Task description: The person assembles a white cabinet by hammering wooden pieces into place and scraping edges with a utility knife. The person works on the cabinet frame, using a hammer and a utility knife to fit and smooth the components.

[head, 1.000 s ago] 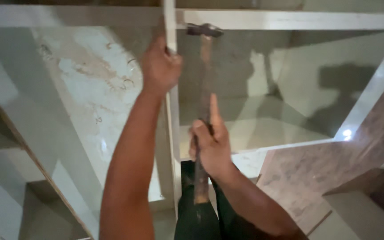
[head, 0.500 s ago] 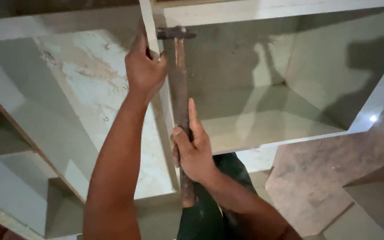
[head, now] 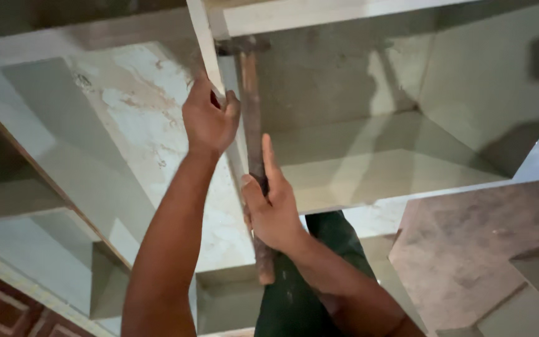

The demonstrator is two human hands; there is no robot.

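**Hammer raised against the upright divider of a pale cabinet**

The person works on a pale cabinet frame [head: 357, 12] with open compartments. The left hand [head: 208, 118] is closed around the front edge of the thin upright divider [head: 204, 37], high up, near the joint with the top rail. The right hand [head: 274, 209] is clamped on the wooden handle of a hammer [head: 252, 131], about the middle of the handle, with the forefinger laid straight along it. The hammer stands almost upright, just beside the divider, and its dark metal head [head: 241, 45] is at the top, close to the corner where divider and rail meet (contact there cannot be told from this view).

The step in hand seems to be tapping or setting this joint while the left hand steadies the panel. The next move probably calls for a short, controlled stroke, because the head is near the left fingers and near the rail.

Room is narrow there: the divider on one side, the back wall of the right compartment [head: 344, 93] behind. Below, the compartment is open and gives free space for the arm. A mottled grey slab [head: 469, 249] lies at the lower right, well apart from the hands.
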